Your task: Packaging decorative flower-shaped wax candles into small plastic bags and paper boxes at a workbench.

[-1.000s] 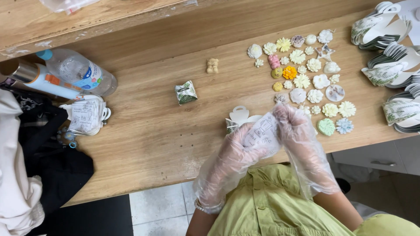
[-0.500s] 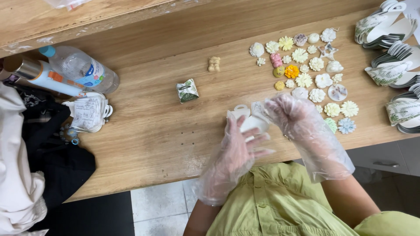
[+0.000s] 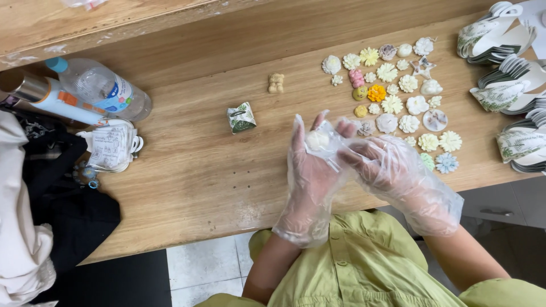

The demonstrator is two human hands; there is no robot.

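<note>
The left hand (image 3: 310,170), in a loose clear plastic glove, is cupping a small cream flower-shaped piece (image 3: 316,140) against its upturned fingers (image 3: 300,136), which are half curled around it. The right hand (image 3: 387,167), gloved the same way, is reaching across, its fingers (image 3: 348,128) narrowed and pinching at the piece or at the film beside it; which, I cannot tell. Done well, the pinch is staying light and on the piece's rim, since the petals look fragile and the slack glove could snag. Just beyond the right fingers, rows of pastel flower shapes (image 3: 392,91) are lying on the wooden table (image 3: 199,170). Left of the fingers, well apart, a small folded green-printed box (image 3: 241,117) is sitting.
</note>
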